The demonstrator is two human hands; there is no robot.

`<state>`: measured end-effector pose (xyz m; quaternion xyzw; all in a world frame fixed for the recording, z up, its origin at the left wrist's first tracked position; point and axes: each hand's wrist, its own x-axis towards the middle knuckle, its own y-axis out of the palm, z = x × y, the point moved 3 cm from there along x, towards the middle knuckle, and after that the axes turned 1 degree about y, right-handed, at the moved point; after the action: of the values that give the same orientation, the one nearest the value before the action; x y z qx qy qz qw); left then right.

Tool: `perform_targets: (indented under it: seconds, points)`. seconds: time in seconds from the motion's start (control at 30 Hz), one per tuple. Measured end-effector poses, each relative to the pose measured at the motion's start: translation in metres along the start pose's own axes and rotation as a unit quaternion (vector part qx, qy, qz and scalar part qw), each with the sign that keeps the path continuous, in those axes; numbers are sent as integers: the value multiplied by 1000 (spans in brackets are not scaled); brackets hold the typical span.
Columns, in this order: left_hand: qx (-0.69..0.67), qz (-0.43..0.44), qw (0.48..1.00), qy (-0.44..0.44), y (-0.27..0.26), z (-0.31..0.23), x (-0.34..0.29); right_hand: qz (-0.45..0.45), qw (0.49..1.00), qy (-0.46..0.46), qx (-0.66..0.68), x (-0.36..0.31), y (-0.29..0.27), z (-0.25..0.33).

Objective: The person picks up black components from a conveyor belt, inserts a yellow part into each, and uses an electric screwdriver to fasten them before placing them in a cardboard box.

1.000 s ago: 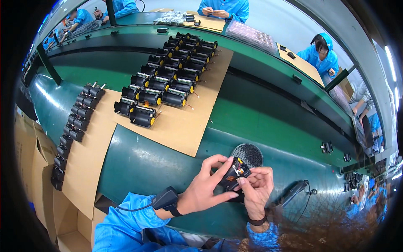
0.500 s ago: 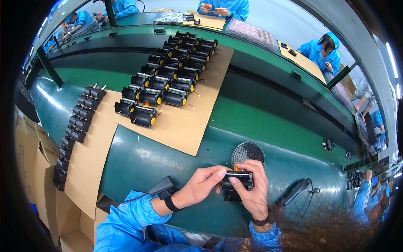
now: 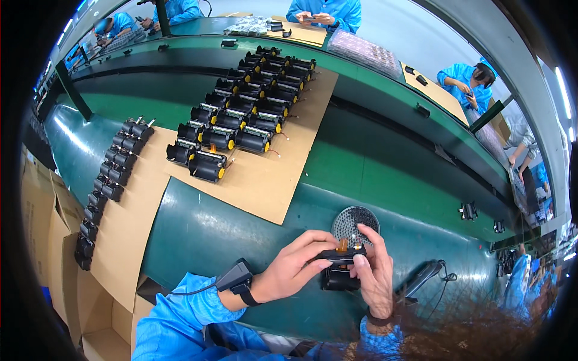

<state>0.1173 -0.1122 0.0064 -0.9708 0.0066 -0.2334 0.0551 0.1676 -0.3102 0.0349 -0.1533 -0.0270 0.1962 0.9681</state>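
Observation:
My left hand [image 3: 296, 265] and my right hand [image 3: 374, 274] both grip a black plastic housing part [image 3: 338, 256] by its two ends. An orange flex ribbon [image 3: 342, 244] stands up from its far edge. The left fingertips rest beside that ribbon; the right thumb presses the near side while the right index finger is raised. Just below, a second black part [image 3: 341, 280] shows between the hands; whether it is joined to the held part I cannot tell. Beyond my fingers stands a round grey dish [image 3: 344, 218] with small dark pieces in it.
A black corded electric screwdriver [image 3: 424, 278] lies right of my hand. Rows of black housings with yellow caps [image 3: 235, 123] cover a cardboard sheet [image 3: 274, 201]. Smaller black parts [image 3: 110, 174] line another sheet at left. A corded strap [image 3: 238, 278] circles my left wrist. Co-workers sit across the bench.
The held housing has been tilted, so its narrow edge and the ribbon now show instead of its broad face. My right index finger has lifted away.

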Motion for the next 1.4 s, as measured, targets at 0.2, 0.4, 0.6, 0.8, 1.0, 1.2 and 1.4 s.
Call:
perform_targets:
  seconds: [0.2,0.4,0.6,0.8,1.0,1.2,1.4]
  points:
    - [16,20,1000,-14,-4,0,1,-44,994,-98,12,2,3,4]
    - [-248,-20,939,-236,-7,18,-1,0,914,-251,-320,-2,0,44]
    - [-313,-17,918,-244,-10,17,-3,92,921,-196,-324,7,-5,68]
    - [-385,-122,891,-207,-35,1,1,24,955,-215,-201,53,11,80]
    - [-165,-60,982,68,-32,-22,-9,39,958,-214,-188,115,84,56]
    - [-148,11,985,84,-12,-18,-11,58,943,-222,-242,134,140,56]
    - [-134,11,987,85,-14,-17,-15,54,937,-225,-262,149,161,57]
